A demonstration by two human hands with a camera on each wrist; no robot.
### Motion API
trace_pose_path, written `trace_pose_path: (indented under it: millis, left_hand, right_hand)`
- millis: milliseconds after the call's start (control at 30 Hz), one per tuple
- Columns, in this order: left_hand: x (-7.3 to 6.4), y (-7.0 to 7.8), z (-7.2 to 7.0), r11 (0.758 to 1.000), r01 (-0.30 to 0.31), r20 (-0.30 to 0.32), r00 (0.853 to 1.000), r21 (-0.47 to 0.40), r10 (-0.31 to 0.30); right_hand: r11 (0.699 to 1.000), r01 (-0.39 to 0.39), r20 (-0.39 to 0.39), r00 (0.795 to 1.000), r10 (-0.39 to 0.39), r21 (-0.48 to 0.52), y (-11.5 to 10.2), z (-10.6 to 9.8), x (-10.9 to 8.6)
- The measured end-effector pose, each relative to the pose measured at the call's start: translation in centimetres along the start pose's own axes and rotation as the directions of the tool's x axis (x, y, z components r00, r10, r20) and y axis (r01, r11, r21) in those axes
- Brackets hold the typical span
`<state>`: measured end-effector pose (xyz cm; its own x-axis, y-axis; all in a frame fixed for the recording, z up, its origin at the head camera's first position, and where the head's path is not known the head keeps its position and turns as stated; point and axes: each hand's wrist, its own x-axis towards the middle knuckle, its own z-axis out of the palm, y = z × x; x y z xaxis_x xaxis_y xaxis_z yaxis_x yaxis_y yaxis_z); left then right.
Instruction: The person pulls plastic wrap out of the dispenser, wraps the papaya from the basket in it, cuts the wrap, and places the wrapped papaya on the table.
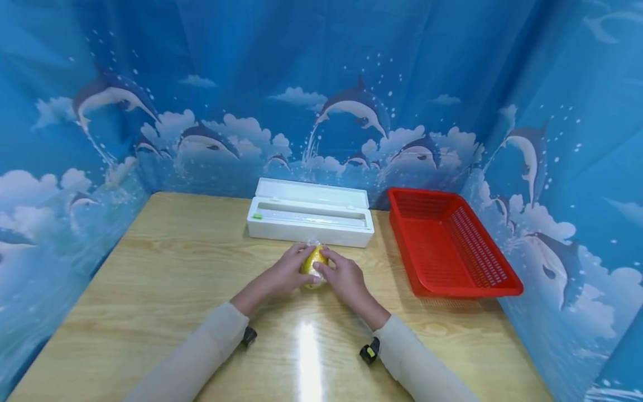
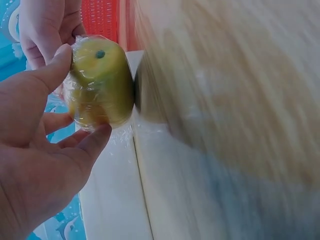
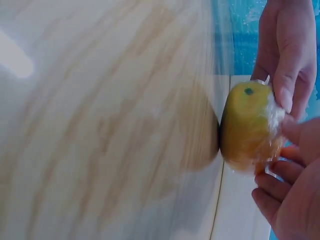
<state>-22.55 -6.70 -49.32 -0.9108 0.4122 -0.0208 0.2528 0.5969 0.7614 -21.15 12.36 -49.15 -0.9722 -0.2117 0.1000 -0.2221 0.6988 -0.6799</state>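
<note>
A yellow-green fruit [image 1: 311,269] with a small green stem spot, citrus-like in look, stands on the table between both hands. Clear plastic film clings round it, wrinkled and shiny on the side toward the fingers in the right wrist view. My left hand [image 1: 287,272] grips it from the left, thumb and fingertips curved on the film. From the other side my right hand [image 1: 346,277] holds it too, thumb near the top and fingers bent against the wrap. Just behind the fruit lies a long white box [image 1: 311,233], its lid raised, with a green slider at its left end.
To the right stands a red plastic basket [image 1: 442,240] with slotted sides. The wooden table [image 1: 166,251] reaches back to a blue dolphin-print curtain [image 1: 281,67] that encloses it behind and at the sides. A bright light reflection lies on the table nearer the body.
</note>
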Motion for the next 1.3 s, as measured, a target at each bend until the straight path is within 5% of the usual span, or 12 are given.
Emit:
trace_pose_path:
  millis: [233, 467, 633, 933, 1300]
  left_hand:
    - [0.0, -0.1, -0.3, 0.996, -0.007, 0.006, 1.000, 0.086, 0.006]
    - [0.2, 0.3, -0.2, 0.986, -0.027, 0.000, 1.000, 0.165, 0.028]
    - [0.2, 0.3, -0.6, 0.991, 0.001, 0.024, 1.000, 0.135, -0.004]
    - [0.2, 0.1, -0.7, 0.997, -0.014, 0.032, 0.999, 0.073, 0.012]
    - [0.4, -0.6, -0.8, 0.999, -0.033, 0.011, 0.999, 0.037, 0.033]
  right_hand:
    - [0.998, -0.029, 0.099, 0.995, 0.023, 0.053, 0.5, -0.6, 0.0]
    - [1.000, -0.010, 0.044, 0.999, 0.009, 0.019, 0.7, -0.6, 0.1]
    - [1.000, 0.024, 0.056, 0.998, -0.025, 0.010, 0.6, -0.8, 0.3]
    - [0.998, 0.055, 0.236, 0.970, -0.063, 0.041, 2.0, -2.0, 0.7]
    - [0.965, 0.243, 0.039, 0.970, -0.241, -0.094, 2.2, -0.9, 0.9]
